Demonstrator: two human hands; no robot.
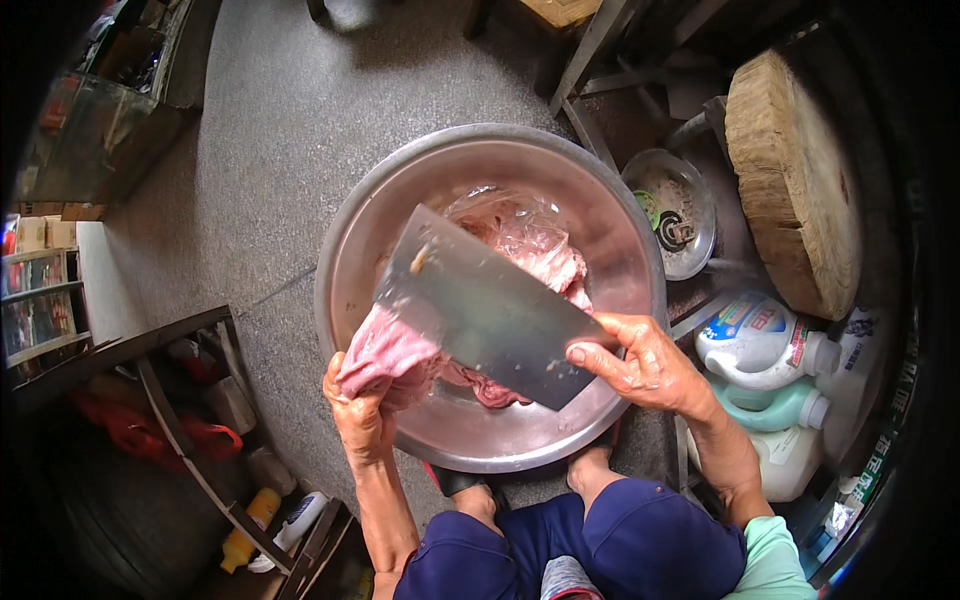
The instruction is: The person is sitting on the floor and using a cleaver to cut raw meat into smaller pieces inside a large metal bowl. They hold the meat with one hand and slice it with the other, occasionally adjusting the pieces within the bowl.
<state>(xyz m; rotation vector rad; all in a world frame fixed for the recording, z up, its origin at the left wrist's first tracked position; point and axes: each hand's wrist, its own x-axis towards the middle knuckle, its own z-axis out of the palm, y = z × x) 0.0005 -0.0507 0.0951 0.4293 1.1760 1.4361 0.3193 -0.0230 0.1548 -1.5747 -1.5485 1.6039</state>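
A wide metal basin [612, 225] stands in front of my knees. Over it, my right hand [645, 365] grips a cleaver [490, 310] at its right end, the thumb on top; the handle is hidden. Its broad dark blade is wet, with small bits stuck to it, and slants toward the upper left. My left hand [358, 420] is closed on a soft, pink piece of raw meat [390, 350] at the basin's left side. The blade's lower left part lies against or just above this meat. Behind the blade, more pale pink meat [556, 265] sits by a clear plastic bag [515, 208].
A thick round wooden chopping block [790, 185] leans at the right. Below it are a white detergent jug [755, 335] and a green jug [765, 400]. A clear bowl [690, 240] with small items stands beyond the basin. Wooden shelving [185, 440] with bottles is at the lower left.
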